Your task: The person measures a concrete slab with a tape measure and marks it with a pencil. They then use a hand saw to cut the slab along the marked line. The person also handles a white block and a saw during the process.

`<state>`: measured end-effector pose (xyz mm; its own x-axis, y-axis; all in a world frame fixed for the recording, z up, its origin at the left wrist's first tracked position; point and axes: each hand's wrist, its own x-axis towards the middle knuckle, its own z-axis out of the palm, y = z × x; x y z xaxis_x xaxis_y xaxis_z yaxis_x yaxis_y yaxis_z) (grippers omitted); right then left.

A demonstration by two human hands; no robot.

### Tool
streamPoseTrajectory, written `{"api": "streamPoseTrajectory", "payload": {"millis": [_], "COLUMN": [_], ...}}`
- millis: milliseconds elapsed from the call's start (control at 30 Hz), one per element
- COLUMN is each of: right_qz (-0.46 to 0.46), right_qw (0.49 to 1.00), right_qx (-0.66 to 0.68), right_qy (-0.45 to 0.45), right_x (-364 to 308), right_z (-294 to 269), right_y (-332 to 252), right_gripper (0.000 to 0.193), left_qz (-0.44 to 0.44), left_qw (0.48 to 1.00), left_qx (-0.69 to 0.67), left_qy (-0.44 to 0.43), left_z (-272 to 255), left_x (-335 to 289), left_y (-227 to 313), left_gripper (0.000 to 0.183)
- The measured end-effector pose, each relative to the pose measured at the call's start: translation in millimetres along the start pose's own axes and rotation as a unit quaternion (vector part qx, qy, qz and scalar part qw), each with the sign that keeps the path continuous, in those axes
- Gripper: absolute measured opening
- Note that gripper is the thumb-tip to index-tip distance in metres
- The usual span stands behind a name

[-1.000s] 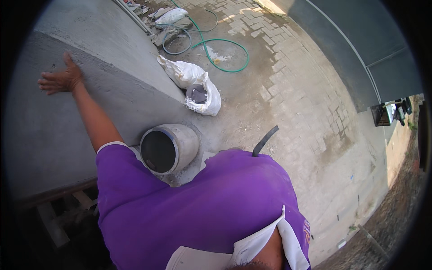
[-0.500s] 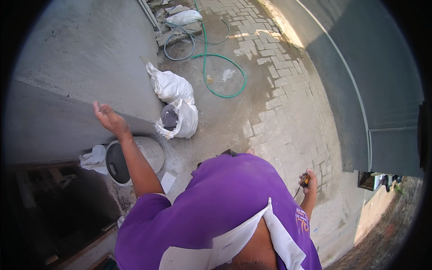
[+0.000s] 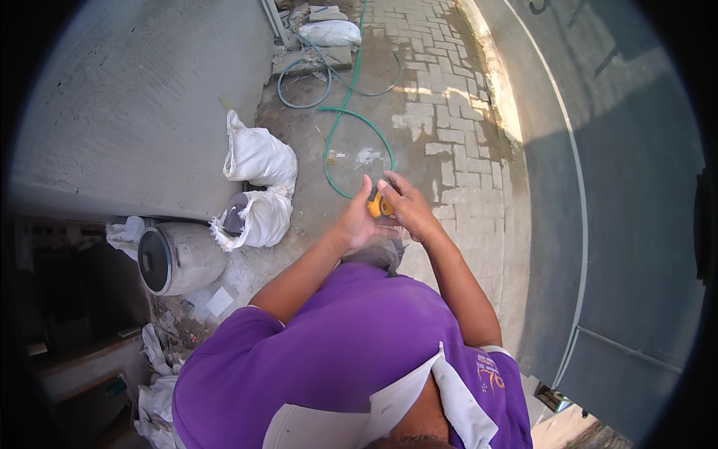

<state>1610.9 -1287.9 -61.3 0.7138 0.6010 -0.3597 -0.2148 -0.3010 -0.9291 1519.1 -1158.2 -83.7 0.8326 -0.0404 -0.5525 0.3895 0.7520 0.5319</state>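
Observation:
A yellow-and-black tape measure (image 3: 381, 205) is between my two hands in front of my chest. My right hand (image 3: 408, 206) grips it from the right, its fingers bent over the top. My left hand (image 3: 358, 220) is against its left side, thumb up and fingers stretched out beneath it. Whether any blade is pulled out cannot be seen. Below my hands, part of a dark grey trouser leg (image 3: 389, 254) shows past the purple shirt.
White sacks (image 3: 263, 156) stand along the grey wall (image 3: 134, 97) on the left, beside a drum with a dark lid (image 3: 155, 260). A green hose (image 3: 381, 135) and a grey hose (image 3: 279, 88) lie ahead. Paving blocks (image 3: 467, 179) run alongside a dark wall on the right (image 3: 628, 224).
My left hand has come down from near the wall to the middle. My right hand has brought the tape measure in from the far right, and both hands now meet at it.

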Motion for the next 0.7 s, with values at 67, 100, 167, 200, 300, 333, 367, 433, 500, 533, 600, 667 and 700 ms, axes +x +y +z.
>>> {"api": "streamPoseTrajectory", "payload": {"millis": [67,100,167,200,300,333,367,433,500,533,600,667,700], "right_qz": [-0.045,-0.032,0.022,0.03,0.074,0.115,0.15,0.167,0.175,0.179,0.09,-0.051,-0.141], "right_qw": [0.996,0.999,0.999,0.999,0.988,0.976,0.955,0.932,0.937,0.939,0.966,0.987,0.985], "right_qx": [-0.077,-0.04,0.04,0.007,-0.027,0.056,0.136,0.206,0.187,0.178,0.14,0.059,-0.004], "right_qy": [-0.013,-0.008,0.0,0.027,0.135,0.178,0.218,0.246,0.237,0.232,0.199,0.141,0.095], "right_x": [16,28,31,35,40,37,37,33,44,55,88,133,152], "right_z": [-26,-50,-111,-144,-241,-268,-292,-331,-363,-379,-420,-455,-472], "right_y": [-1,-11,-15,-14,10,23,33,49,50,44,11,-52,-95], "right_gripper": [0.066,0.066,0.066,0.065,0.059,0.054,0.05,0.044,0.045,0.045,0.046,0.049,0.053], "left_qz": [0.027,0.012,-0.038,-0.034,-0.012,0.002,0.021,0.05,0.059,0.059,0.034,-0.012,-0.039], "left_qw": [0.998,1.0,0.995,0.993,0.98,0.976,0.971,0.967,0.968,0.969,0.955,0.917,0.9], "left_qx": [-0.034,0.004,0.069,0.105,0.198,0.217,0.237,0.248,0.241,0.233,0.273,0.368,0.391], "left_qy": [0.034,0.001,-0.053,-0.048,-0.03,-0.027,-0.024,0.007,0.045,0.065,0.109,0.156,0.19], "left_z": [15,23,33,50,94,99,103,105,99,93,71,32,1], "left_x": [54,83,125,141,183,199,217,249,282,304,342,383,396], "left_y": [3,14,16,24,54,65,78,104,118,124,126,120,106], "left_gripper": [0.072,0.067,0.058,0.056,0.054,0.053,0.053,0.054,0.052,0.05,0.044,0.036,0.034]}}
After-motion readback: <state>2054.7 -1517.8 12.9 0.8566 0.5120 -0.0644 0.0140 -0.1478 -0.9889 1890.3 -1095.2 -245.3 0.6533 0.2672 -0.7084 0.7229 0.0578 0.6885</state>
